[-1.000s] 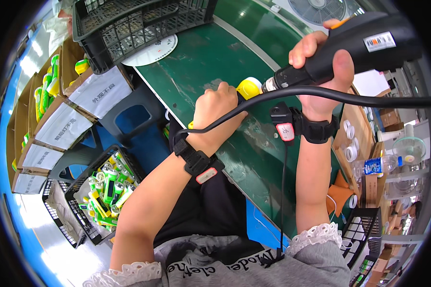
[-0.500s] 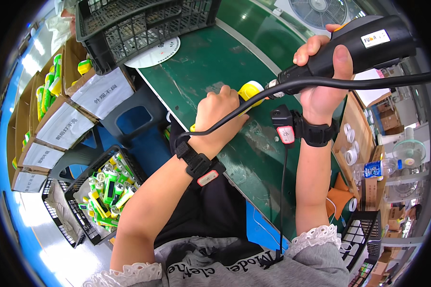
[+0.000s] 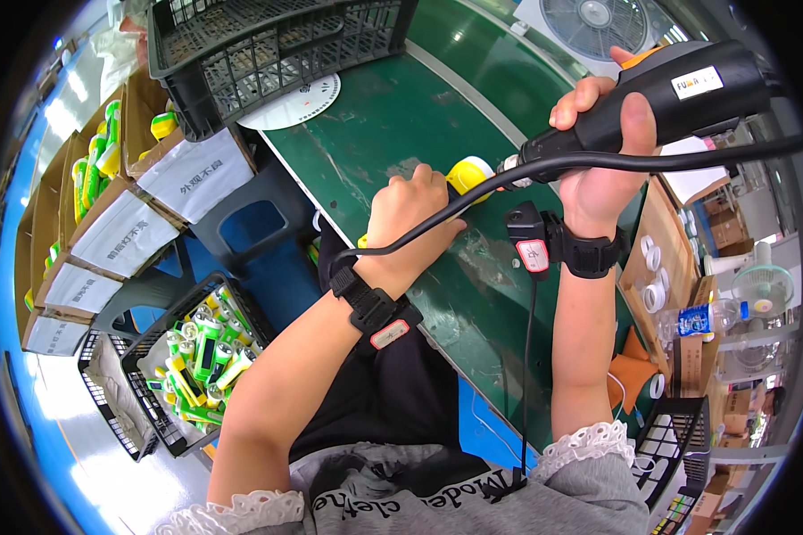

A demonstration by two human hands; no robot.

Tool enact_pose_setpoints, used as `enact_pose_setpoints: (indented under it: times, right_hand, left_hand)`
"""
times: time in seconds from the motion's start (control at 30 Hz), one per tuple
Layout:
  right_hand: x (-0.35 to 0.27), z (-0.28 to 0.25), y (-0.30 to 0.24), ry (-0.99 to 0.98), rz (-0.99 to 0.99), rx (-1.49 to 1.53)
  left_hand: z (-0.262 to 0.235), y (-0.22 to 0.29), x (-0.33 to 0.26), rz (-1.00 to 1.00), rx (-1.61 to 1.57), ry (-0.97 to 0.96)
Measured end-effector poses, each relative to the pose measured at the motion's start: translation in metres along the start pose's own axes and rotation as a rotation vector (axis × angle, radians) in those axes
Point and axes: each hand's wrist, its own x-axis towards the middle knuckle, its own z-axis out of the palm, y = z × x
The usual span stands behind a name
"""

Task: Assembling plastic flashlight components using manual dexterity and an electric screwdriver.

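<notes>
**Powered screwdriver tip set against a yellow part on the green bench**

Right now the right hand (image 3: 602, 147) is wrapped tight round the black body of an electric screwdriver (image 3: 660, 98), thumb across the near side of the barrel, with the tool slanting down and to the left. Its metal tip meets a yellow part (image 3: 469, 176) that lies on the green worktop (image 3: 375, 125). The left hand (image 3: 412, 218) is closed over the near end of that yellow part, pinning it to the bench; the knuckles hide most of it, so its full shape cannot be told. A black cord (image 3: 473, 192) runs from the tool, crosses over the left hand and drops towards the person's body. Each wrist carries a black strap with a small red-faced unit, one on the left wrist (image 3: 379, 316) and one on the right wrist (image 3: 553, 250).

At the far edge of the bench stands an empty-looking black lattice crate (image 3: 268, 49), with a white round disc (image 3: 299, 102) just beside it. A white fan (image 3: 598, 22) sits at the far right. On the floor to the left, cardboard boxes (image 3: 125, 232) bear white paper labels, and a black basket (image 3: 196, 366) nearer the person holds green, yellow and white pieces. To the right, beyond the bench, are rolls of tape (image 3: 653, 290) and a plastic bottle (image 3: 705, 319).
</notes>
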Motion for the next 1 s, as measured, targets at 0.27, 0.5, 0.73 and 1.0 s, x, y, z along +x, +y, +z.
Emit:
enact_pose_setpoints:
  times: [0.27, 0.5, 0.73, 1.0]
  right_hand:
    - [0.0, 0.001, 0.002, -0.033, 0.003, 0.007]
    - [0.0, 0.001, -0.001, -0.072, 0.076, -0.118]
    - [-0.003, 0.002, -0.003, -0.048, 0.112, -0.18]
    - [-0.003, 0.009, -0.005, -0.084, 0.061, -0.244]
  left_hand:
    - [0.005, -0.003, 0.0, 0.012, 0.004, 0.042]
    - [0.003, 0.0, -0.001, 0.053, 0.057, 0.058]
    - [0.014, -0.003, 0.001, 0.076, 0.052, 0.116]
    - [0.022, 0.006, 0.005, 0.051, 0.252, 0.072]
